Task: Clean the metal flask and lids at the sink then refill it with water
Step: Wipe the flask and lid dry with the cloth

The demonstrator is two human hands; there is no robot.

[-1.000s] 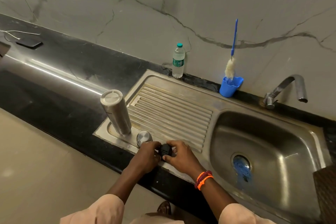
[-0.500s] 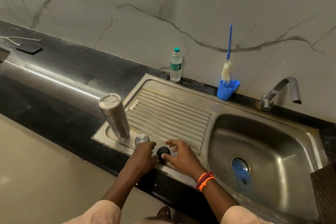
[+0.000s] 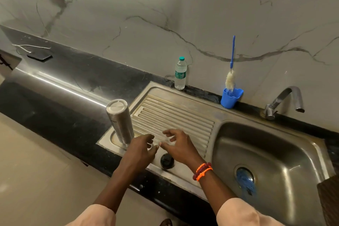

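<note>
— Noting hands first: our left hand [image 3: 142,149] and right hand [image 3: 178,146] hover above the drainboard [image 3: 176,115], fingers spread and loosely curved, holding nothing. Why free?

— We judge it a pause between pieces: both hands are unloaded to pick up whatever comes next.

— Where is the flask?

— The metal flask [image 3: 120,122] stands just beyond our left hand, apparently upside down on the drainboard's flat corner, perhaps to drain. Brushed steel, plain cylinder, dull sheen.

— And the lids?

— One black lid [image 3: 167,160] lies flat beneath and between the two hands, near the right wrist. Round, matte, likely plastic. A second lid we cannot see; the left hand may hide it.

— Anything for refilling?

— The tap [image 3: 286,101], a curved metal spout, sits well beyond our right hand, over the steel sink basin [image 3: 238,152]. Ribbed grooves on the drainboard slope water toward it.

— The brush?

— A bottle brush [image 3: 231,71], fluffy pale head, blue wire handle, stands in a blue cup [image 3: 230,100] beyond the right hand, against the wall.
</note>
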